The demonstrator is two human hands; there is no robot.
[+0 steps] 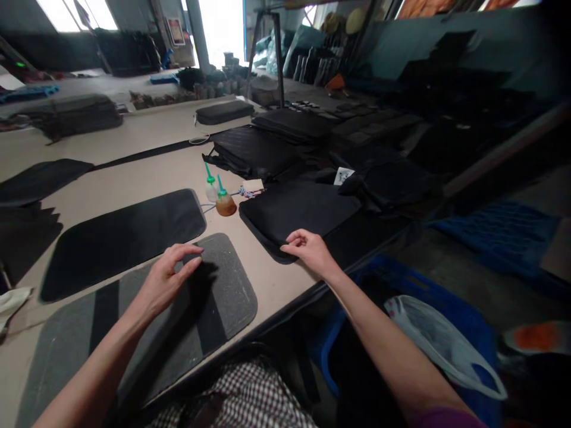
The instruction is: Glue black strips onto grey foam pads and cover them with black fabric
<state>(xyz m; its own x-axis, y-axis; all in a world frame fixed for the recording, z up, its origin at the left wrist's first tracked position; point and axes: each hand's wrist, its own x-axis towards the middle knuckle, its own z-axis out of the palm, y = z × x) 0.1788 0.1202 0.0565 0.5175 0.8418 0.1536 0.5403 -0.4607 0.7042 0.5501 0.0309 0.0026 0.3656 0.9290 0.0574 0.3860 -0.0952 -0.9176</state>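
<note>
My left hand (172,270) hovers over a grey rounded panel (229,267) that has dark bands across it. Its thumb and fingers are apart, with nothing between them, and its shadow falls on the panel. My right hand (307,249) is at the near corner of a stack of black rounded panels (303,208), thumb and fingertips pinched on the edge of the top one. How many layers the pinch takes in cannot be made out. Beyond the grey panel lies a flat black panel (129,238) with rounded corners.
Two squeeze bottles with green spouts, one clear (211,190) and one with brown liquid (226,205), stand mid-table. More black pieces (254,148) are heaped behind the stack. Below the table's right edge sit a blue crate (414,285) and a plastic bag (437,339).
</note>
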